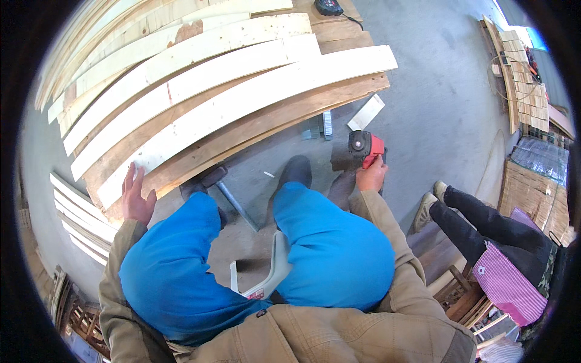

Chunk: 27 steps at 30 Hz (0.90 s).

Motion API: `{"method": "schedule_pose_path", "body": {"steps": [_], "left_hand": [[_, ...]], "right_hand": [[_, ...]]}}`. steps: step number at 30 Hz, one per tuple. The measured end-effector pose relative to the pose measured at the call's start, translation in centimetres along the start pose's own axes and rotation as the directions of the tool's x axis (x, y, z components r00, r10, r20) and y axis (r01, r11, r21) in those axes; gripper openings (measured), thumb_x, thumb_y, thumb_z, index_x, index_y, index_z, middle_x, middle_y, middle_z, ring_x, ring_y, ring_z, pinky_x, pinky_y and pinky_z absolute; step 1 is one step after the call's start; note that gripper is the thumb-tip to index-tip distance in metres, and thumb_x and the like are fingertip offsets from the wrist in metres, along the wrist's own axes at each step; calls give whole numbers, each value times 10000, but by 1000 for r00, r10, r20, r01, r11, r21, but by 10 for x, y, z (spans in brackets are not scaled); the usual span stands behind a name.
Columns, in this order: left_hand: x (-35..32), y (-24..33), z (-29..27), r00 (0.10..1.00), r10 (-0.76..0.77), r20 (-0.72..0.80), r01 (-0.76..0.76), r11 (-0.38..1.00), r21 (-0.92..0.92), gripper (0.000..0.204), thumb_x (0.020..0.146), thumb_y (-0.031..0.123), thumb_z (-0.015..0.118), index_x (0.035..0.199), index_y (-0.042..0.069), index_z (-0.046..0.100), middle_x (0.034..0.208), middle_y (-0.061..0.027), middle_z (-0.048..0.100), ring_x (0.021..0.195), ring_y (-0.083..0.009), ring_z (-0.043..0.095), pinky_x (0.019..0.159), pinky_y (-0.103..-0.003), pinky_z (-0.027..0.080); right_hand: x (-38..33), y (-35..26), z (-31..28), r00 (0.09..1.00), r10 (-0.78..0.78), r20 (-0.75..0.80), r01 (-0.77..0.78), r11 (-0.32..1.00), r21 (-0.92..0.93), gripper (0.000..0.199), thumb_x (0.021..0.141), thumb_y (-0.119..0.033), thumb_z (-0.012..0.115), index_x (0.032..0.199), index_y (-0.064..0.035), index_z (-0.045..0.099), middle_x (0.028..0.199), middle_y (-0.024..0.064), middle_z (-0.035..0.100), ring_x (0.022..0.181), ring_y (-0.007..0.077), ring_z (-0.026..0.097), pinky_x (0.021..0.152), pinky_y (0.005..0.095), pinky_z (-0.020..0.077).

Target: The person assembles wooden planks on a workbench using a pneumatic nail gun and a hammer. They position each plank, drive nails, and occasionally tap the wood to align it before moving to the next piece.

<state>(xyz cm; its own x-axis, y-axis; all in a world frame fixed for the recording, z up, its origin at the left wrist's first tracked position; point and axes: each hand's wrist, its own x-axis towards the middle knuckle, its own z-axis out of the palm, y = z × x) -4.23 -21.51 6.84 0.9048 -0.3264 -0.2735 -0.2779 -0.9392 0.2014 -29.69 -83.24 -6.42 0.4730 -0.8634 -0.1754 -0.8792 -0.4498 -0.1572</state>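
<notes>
My right hand (370,176) is closed around the grip of a red and black nail gun (367,147), held above the floor to the right of my knees. My left hand (138,198) has its fingers spread, with the fingertips at the near left end of a pale board (254,103). That board lies along the front of a row of similar planks on a brown wooden bench (266,128). Between my feet and the bench, a hammer (237,201) with a dark head rests on the floor.
A short wood offcut (366,112) and a strip of metal fasteners (327,125) lie on the floor. A tape measure (328,6) sits at the bench's far end. Boards (78,212) are stacked at left. Another person's legs (478,227) are at right, near bundled wood (529,193).
</notes>
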Motion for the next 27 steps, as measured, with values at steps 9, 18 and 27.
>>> {"method": "schedule_pose_path", "body": {"steps": [9,18,27], "left_hand": [[19,22,-10,994,-41,-106,44,999,29,950,766,194,892,1598,88,448,1597,-187,512,1477,-389,477,1232,-502,378],[83,33,-24,988,-39,151,26,996,88,936,718,103,907,1548,57,477,1453,-214,608,1356,-401,586,1158,-484,473],[85,23,-17,996,90,17,-90,996,11,628,744,118,860,1323,30,632,1246,-212,690,1166,-420,678,1016,-482,548]], "right_hand": [[-14,-6,26,996,1,90,-7,998,66,782,811,-14,784,1514,-12,442,1385,292,516,1177,494,621,1001,514,544],[-19,18,29,985,-62,162,57,998,33,710,847,-129,804,1486,-40,508,1331,300,573,1163,502,629,996,528,547],[27,-33,-4,975,-204,85,190,970,150,471,881,-195,794,1288,-1,658,1121,257,741,1044,447,719,921,521,568]]}}
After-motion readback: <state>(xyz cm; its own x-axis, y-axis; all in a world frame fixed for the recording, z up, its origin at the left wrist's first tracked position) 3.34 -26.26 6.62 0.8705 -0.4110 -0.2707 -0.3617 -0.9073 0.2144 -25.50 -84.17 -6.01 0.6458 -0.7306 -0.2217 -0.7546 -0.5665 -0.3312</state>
